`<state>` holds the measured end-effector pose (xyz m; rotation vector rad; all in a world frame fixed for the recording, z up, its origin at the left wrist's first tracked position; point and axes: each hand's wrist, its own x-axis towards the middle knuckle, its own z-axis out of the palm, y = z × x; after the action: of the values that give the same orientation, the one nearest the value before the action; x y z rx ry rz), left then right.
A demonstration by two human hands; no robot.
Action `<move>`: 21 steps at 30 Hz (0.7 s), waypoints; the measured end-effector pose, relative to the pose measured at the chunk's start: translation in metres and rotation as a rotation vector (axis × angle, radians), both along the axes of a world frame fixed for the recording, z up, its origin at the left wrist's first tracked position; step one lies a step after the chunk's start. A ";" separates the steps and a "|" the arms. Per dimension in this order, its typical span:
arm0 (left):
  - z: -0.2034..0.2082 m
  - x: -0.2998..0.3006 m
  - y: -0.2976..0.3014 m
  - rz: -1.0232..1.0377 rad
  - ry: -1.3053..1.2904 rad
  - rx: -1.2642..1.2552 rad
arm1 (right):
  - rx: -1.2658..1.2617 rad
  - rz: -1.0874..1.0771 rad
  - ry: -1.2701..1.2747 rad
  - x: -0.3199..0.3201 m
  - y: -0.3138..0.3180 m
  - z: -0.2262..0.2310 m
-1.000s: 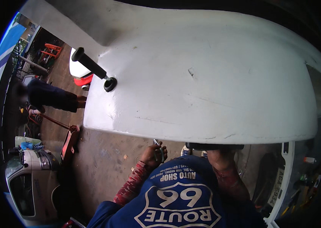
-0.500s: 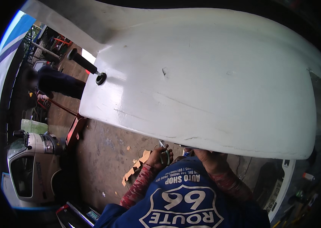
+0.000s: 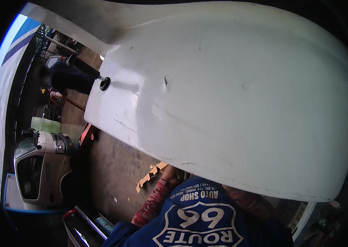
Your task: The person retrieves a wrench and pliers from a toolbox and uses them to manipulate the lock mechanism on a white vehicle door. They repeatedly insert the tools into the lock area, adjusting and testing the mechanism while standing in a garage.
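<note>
Head view shows a big, curved white panel (image 3: 231,99) spreading over most of the scene, its lower edge slanting down to the right. It stands squarely in the way of the hands. The person's left hand (image 3: 174,175) is at that edge, partly tucked under it and in shadow, so I cannot tell whether its fingers are apart, together or clamped on something. The right sleeve (image 3: 252,201), red and patterned, runs up under the same edge; the right hand is covered by the panel, and the state of its fingers cannot be told either. The person's blue shirt (image 3: 198,214) fills the bottom middle.

Scuffs and a small dent mark the panel, and near its left end a dark ring (image 3: 105,84) sits on it with a black handle (image 3: 85,66) sticking out. The handle overlaps another person (image 3: 71,80) in dark clothes, whose hand is at a long red bar (image 3: 74,103) that runs behind the panel's corner.

Brown cardboard (image 3: 151,173) lies on the floor (image 3: 116,177) just beside the left forearm. Farther left stands a pale vehicle (image 3: 54,168), with a greenish box (image 3: 45,124) near it. On the right, a white frame (image 3: 304,218) shows below the panel, which covers its upper part
</note>
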<state>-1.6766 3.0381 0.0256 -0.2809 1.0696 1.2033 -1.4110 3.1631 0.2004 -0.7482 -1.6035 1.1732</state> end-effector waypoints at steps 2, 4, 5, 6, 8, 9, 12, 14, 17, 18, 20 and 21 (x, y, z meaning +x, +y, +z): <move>0.003 -0.002 0.001 -0.052 -0.049 -0.095 | 0.001 0.008 0.004 0.001 -0.003 0.000; 0.003 -0.004 0.001 -0.064 -0.086 -0.159 | -0.001 0.014 0.001 0.003 -0.005 -0.001; 0.003 -0.005 0.002 -0.049 -0.098 -0.176 | 0.000 0.015 0.004 0.004 -0.005 -0.001; 0.002 -0.005 0.001 -0.033 -0.110 -0.192 | 0.004 0.018 0.006 0.005 -0.006 -0.001; -0.001 -0.004 0.001 -0.053 -0.121 -0.207 | -0.004 0.026 0.011 0.006 -0.005 -0.001; -0.002 -0.003 0.001 -0.064 -0.124 -0.214 | -0.011 0.026 0.020 0.006 -0.005 -0.001; -0.003 0.000 0.000 -0.058 -0.100 -0.172 | -0.039 0.035 0.045 0.008 -0.003 -0.001; -0.002 0.002 -0.002 -0.060 -0.077 -0.057 | -0.069 0.055 0.082 0.008 -0.001 -0.001; 0.001 0.004 -0.004 -0.056 -0.017 -0.053 | -0.101 0.078 0.133 0.002 0.003 -0.002; 0.002 0.004 -0.005 -0.053 0.007 -0.079 | -0.106 0.086 0.148 0.000 0.004 -0.003; 0.007 0.004 -0.004 -0.028 0.029 -0.098 | -0.129 0.104 0.179 -0.006 0.005 -0.003; 0.009 0.003 -0.003 -0.013 0.039 -0.104 | -0.144 0.115 0.196 -0.009 0.006 -0.004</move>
<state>-1.6740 3.0350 0.0343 -0.3316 1.1680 1.1470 -1.4203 3.1691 0.1963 -0.6169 -1.4257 1.4121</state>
